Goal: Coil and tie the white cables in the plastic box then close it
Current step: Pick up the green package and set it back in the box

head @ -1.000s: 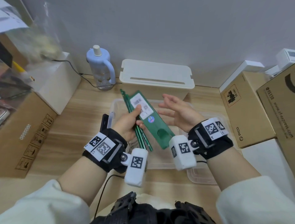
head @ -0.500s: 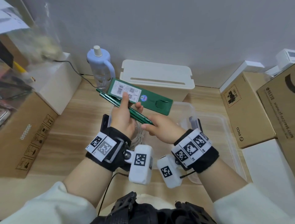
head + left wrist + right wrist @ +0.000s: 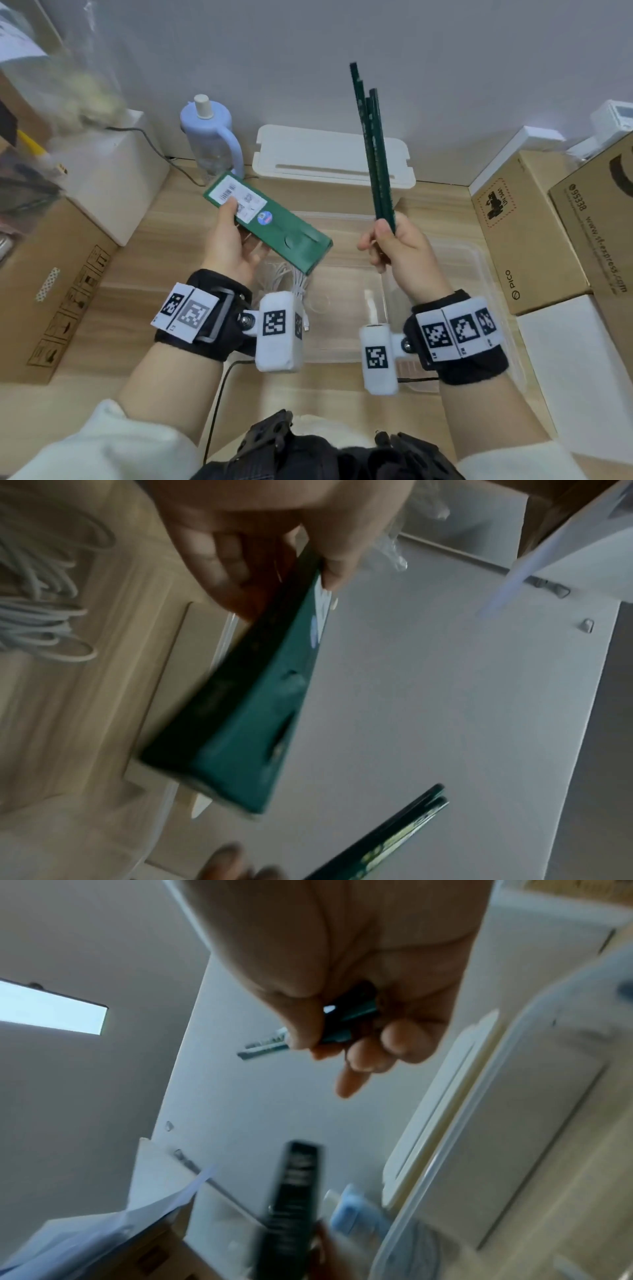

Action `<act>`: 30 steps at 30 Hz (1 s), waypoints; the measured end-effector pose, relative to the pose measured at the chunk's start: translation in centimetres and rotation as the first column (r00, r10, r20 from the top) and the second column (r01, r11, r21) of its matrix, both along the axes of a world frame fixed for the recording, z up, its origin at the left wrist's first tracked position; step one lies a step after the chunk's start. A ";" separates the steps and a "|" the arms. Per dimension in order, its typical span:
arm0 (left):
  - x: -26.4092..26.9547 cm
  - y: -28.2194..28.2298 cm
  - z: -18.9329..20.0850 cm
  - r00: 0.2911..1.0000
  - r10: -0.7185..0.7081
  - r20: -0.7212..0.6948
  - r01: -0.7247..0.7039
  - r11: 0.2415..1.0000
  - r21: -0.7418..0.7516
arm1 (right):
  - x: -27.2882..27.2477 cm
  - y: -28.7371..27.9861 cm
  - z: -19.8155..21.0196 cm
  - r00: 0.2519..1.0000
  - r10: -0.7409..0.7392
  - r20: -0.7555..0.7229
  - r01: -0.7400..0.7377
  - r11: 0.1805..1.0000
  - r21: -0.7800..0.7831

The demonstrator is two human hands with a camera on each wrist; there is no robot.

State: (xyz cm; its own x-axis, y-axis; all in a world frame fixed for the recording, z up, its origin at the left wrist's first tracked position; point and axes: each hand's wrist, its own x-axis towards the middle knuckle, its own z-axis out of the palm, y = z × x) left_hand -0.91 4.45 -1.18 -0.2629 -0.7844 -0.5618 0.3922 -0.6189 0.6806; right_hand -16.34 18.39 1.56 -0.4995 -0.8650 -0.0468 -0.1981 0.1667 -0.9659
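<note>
My left hand grips a flat green pencil box by its labelled end, tilted above the clear plastic box; the same green box fills the left wrist view. My right hand holds a bunch of dark green pencils upright, points up; their lower ends show inside the curled fingers. Loose white cables lie in the plastic box under my left hand, partly hidden; several loops of them show at the left of the left wrist view.
The clear lid lies to the right of the plastic box. A white lidded bin and a blue bottle stand by the wall. Cardboard boxes crowd the right side, another cardboard box the left.
My right hand has pulled the green pencils away from the left hand and lifted them upright on the right. The left hand keeps the green box, now tilted lower.
</note>
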 end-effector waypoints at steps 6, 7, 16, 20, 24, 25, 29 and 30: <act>-1.5 1.7 0.9 0.971 -0.141 -0.191 0.150 0.988 0.032 | 2.6 -1.4 -1.3 0.998 0.063 0.025 -0.063 0.998 -0.006; -1.5 1.9 0.9 0.957 -0.188 -0.222 0.200 0.979 0.035 | 2.7 -1.5 -1.6 0.998 0.064 0.009 -0.064 0.998 0.000; -1.6 2.5 0.7 0.911 -0.247 -0.329 0.279 0.959 0.052 | 3.2 -1.3 -2.6 0.975 0.192 0.110 -0.176 0.974 -0.142; -1.6 2.5 0.2 0.906 -0.260 -0.333 0.293 0.955 0.051 | 2.9 -1.6 -2.3 0.966 0.205 0.154 -0.195 0.978 -0.081; -1.4 3.2 0.5 0.807 -0.407 -0.428 0.415 0.906 -0.081 | 3.1 -1.9 -2.0 0.984 0.164 -0.072 -0.164 0.986 0.011; -1.5 3.5 0.6 0.783 -0.459 -0.419 0.455 0.883 -0.115 | 3.2 -1.9 -2.0 0.978 0.139 -0.157 -0.139 0.990 0.010; -1.7 4.5 0.8 0.723 -0.544 -0.426 0.543 0.829 -0.136 | 3.1 -2.3 -1.6 0.938 -0.034 -0.344 -0.012 0.991 -0.130; -1.8 4.5 0.8 0.706 -0.566 -0.426 0.574 0.810 -0.124 | 3.1 -2.5 -1.7 0.932 -0.078 -0.353 0.022 0.987 -0.160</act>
State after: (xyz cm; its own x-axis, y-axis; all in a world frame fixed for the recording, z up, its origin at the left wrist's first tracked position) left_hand -2.70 8.97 -0.36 -0.8689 -0.3982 -0.2942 0.2044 -0.8297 0.5194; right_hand -13.28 15.94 -0.11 -0.5020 -0.8212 0.2715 -0.5298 0.0438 -0.8470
